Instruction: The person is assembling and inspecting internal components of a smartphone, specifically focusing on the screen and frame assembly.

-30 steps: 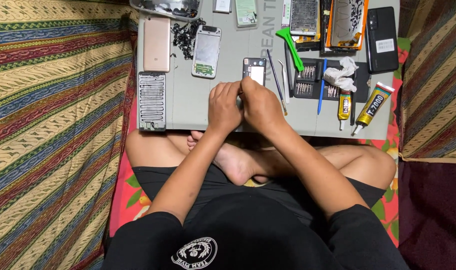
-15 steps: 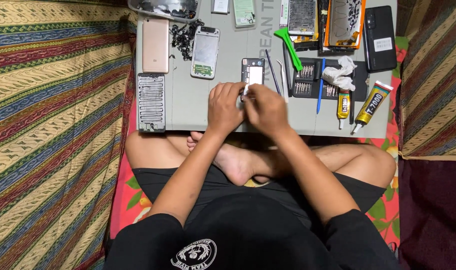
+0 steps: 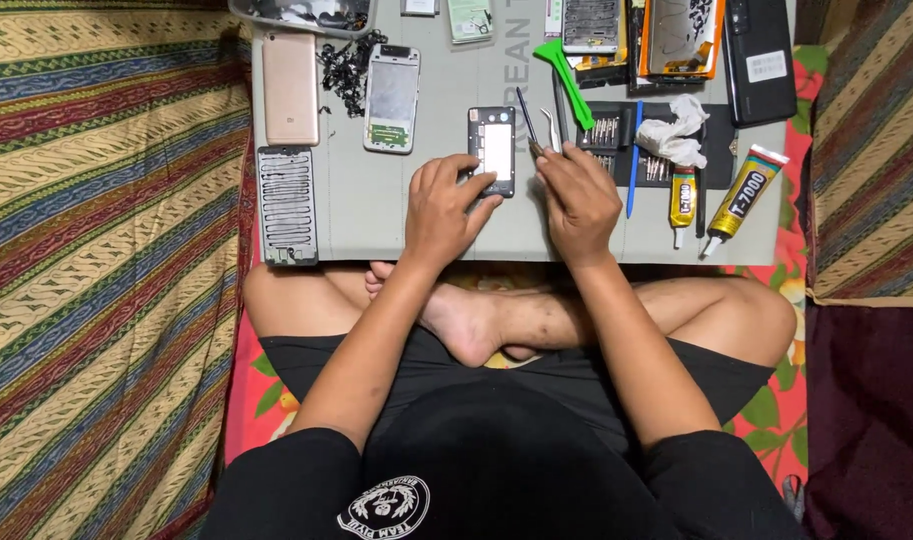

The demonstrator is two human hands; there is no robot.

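Cross-legged at centre frame: left hand [image 3: 444, 205] fingers pinching opened phone frame [image 3: 492, 150] on grey bench [image 3: 376, 215]; right hand [image 3: 579, 195] closed around tweezers [image 3: 529, 125]. Back cover off, reassembly pending. Farther up, spare phones, glue tubes [image 3: 736, 200].

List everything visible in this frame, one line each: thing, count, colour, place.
work mat: 1, grey, over the lap
opened phone: 1, black frame, mat centre, left fingers touching
tweezers: 1, silver, above right hand
phone back cover: 1, pink-gold, upper left
phone with blank screen: 1, white, beside the cover
ribbed case: 1, grey, mat's left edge
pry tool: 1, green, top centre
glue tubes: 2, yellow, right side
dark phone: 1, black, top right
left hand: on the opened phone
right hand: beside the tweezers
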